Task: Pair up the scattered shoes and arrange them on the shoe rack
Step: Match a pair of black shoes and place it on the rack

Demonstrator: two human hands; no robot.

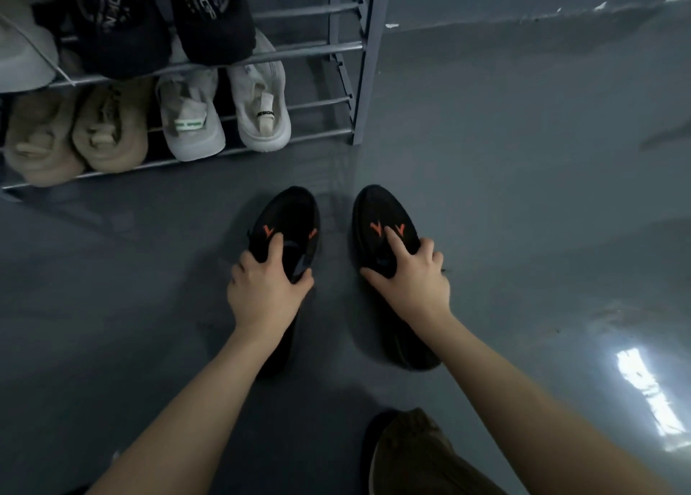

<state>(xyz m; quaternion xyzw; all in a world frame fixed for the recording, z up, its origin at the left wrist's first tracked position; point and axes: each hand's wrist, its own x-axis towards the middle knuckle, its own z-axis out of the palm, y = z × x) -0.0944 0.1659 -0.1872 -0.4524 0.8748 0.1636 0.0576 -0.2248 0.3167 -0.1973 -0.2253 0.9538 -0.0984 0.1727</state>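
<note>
Two black shoes with orange marks lie side by side on the grey floor, toes pointing toward the rack. My left hand (263, 289) grips the left black shoe (293, 214) at its opening. My right hand (415, 279) grips the right black shoe (381, 210) the same way, a finger resting on the tongue. The grey metal shoe rack (368, 60) stands ahead to the left. Its lower shelf holds a tan pair (74, 135) and a pale grey pair (224, 109). A black pair (164, 19) sits on the shelf above.
A light shoe (22, 57) shows at the upper shelf's left edge. The right ends of both shelves hold bare bars. My knee in brown fabric (415, 457) is at the bottom. Glossy grey floor stretches to the right, with a bright reflection (643, 390).
</note>
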